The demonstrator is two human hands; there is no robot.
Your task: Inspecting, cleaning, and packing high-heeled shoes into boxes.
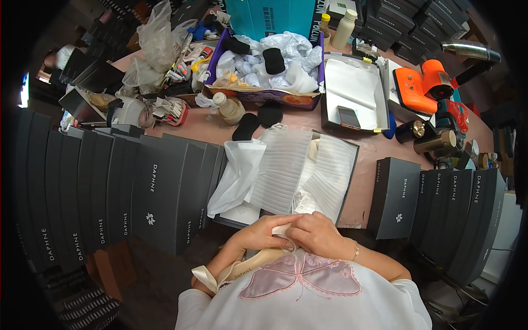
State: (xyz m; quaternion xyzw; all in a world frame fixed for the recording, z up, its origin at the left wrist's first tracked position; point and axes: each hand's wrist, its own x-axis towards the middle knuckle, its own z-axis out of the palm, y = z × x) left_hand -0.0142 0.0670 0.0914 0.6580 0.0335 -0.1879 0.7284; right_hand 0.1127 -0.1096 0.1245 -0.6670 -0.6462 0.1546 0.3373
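Observation:
Close to my chest, my left hand (260, 233) is closed around a cream shoe (246, 268) with a satin ribbon (205, 278) and what look like pearl beads at one end. Bent fingers of my right hand (318, 233) pinch the other end of the same shoe; the exact spot they grip is partly hidden. Just beyond both hands lies an open shoebox (352, 170), lined with ribbed white packing sheets (280, 170). White tissue paper (236, 170) spills over its left side, and a small printed slip (304, 202) rests near its front.
Rows of grey shoeboxes stand at left (159, 192) and right (396, 192). Behind are a purple carton (264, 98) of crumpled paper, a pump bottle (227, 108), black oval pads (269, 114), a box lid (355, 82) with a phone (348, 117), and an orange tool (418, 91).

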